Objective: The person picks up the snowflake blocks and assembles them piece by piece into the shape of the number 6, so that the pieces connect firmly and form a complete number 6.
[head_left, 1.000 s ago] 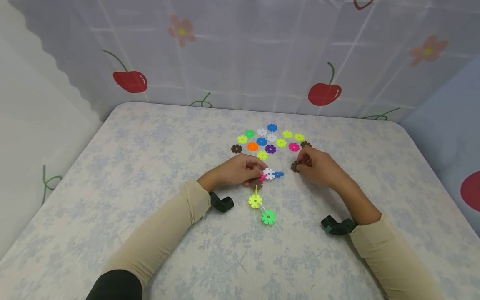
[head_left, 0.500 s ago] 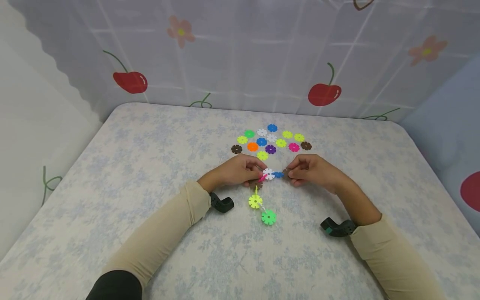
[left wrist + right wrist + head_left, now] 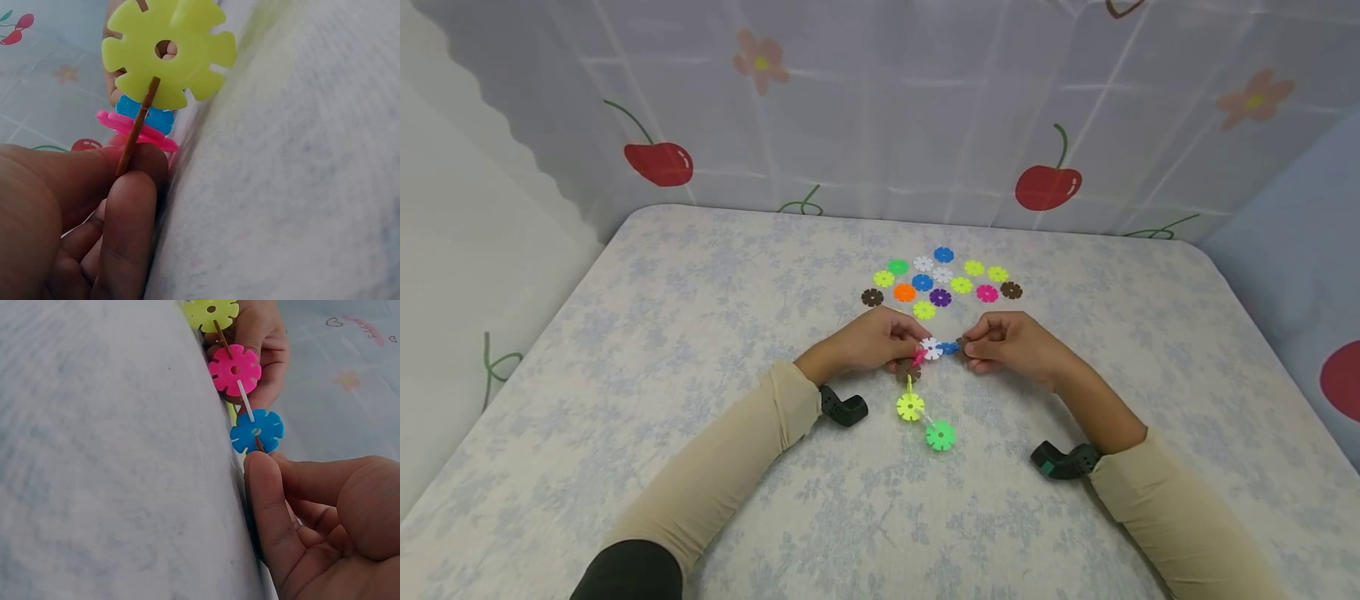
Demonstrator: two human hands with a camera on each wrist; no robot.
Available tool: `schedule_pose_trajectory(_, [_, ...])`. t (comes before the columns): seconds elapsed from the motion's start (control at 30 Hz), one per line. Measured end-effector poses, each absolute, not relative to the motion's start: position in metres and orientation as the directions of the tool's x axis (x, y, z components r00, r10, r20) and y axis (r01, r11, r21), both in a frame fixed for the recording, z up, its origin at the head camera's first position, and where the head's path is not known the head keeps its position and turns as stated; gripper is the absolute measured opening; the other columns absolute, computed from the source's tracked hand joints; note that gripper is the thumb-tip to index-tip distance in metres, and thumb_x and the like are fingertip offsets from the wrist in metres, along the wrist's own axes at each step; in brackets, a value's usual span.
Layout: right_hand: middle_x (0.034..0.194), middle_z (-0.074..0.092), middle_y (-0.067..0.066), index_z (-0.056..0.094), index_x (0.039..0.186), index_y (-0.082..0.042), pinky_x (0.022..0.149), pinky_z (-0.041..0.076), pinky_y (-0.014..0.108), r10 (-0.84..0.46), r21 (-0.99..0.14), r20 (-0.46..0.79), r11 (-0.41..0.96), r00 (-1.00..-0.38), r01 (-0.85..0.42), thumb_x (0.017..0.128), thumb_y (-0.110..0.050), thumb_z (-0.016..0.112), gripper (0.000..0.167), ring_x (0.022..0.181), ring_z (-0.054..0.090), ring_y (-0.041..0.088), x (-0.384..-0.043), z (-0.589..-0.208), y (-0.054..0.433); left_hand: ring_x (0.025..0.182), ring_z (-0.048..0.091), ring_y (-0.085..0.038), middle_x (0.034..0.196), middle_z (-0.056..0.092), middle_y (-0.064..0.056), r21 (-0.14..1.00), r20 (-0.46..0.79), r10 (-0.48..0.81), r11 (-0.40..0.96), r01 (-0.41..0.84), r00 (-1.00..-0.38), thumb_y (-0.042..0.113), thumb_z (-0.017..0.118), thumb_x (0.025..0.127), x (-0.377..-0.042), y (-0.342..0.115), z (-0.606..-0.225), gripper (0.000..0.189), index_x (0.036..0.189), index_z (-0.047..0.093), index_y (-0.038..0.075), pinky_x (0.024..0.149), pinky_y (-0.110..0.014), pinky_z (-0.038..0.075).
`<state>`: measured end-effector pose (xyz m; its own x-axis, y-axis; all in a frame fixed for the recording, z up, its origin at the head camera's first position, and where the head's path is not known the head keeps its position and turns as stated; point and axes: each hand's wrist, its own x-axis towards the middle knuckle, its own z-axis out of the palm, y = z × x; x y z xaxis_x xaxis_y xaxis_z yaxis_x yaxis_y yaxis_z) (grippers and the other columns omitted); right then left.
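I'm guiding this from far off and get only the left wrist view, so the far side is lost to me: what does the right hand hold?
Observer: The right hand pinches a brown notched disc at the edge of the blue disc.
Operator: I see the pink disc near that blue one. What links them?
Observer: A white disc, seen edge-on between them in the right wrist view.
Operator: And is there anything past the yellow disc, on the person's side?
Observer: Yes, a green disc lies there, lower in the head view.
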<state>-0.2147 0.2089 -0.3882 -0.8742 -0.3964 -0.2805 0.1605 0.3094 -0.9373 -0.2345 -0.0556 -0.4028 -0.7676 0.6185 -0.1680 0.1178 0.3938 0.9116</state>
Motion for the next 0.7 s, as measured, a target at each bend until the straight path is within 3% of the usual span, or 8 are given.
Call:
schedule_pose_trajectory(0.33, [0.101,0.070,0.018,0.061,0.113,0.012,0.076,0.059,0.035,-0.386,-0.936,-0.278,0.314,-0.880,0.158,0.097,0.001,0.067,0.021,0.081,0.070,0.019,-0.2152,-0.3896,0.2064,0.065,0.059,-0.019,0.087,0.069,-0.006,0.910,-0.169,0.632,0.395,0.127,-0.756,0.007,0.060,0.100,-0.2367,-0.0566,-0.4026,0.023,0.121,0.068,0.005,0.066,-0.032,0.054])
schedule_pose_trajectory(0.57, [0.100,0.068,0.019,0.064,0.117,0.007,0.076,0.060,0.035,-0.392,-0.915,-0.279,0.386,-0.877,0.118,0.097,-0.008,0.069,0.026,0.082,0.068,0.024,-0.2158,-0.3903,0.2084,0.067,0.060,-0.020,0.085,0.068,-0.006,0.891,-0.177,0.620,0.430,0.143,-0.764,0.018,0.061,0.103,-0.2364,-0.0555,-0.4030,0.024,0.124,0.069,0.009,0.065,-0.032,0.056])
schedule_pose_trajectory(0.7, [0.098,0.067,0.017,0.065,0.121,0.002,0.074,0.059,0.034,-0.361,-0.879,-0.256,0.472,-0.897,0.061,0.099,-0.015,0.068,0.027,0.082,0.065,0.027,-0.2161,-0.3883,0.2123,0.067,0.061,-0.020,0.085,0.068,-0.007,0.894,-0.169,0.618,0.424,0.145,-0.768,0.016,0.061,0.103,-0.2359,-0.0554,-0.4041,0.022,0.121,0.070,0.008,0.065,-0.032,0.056])
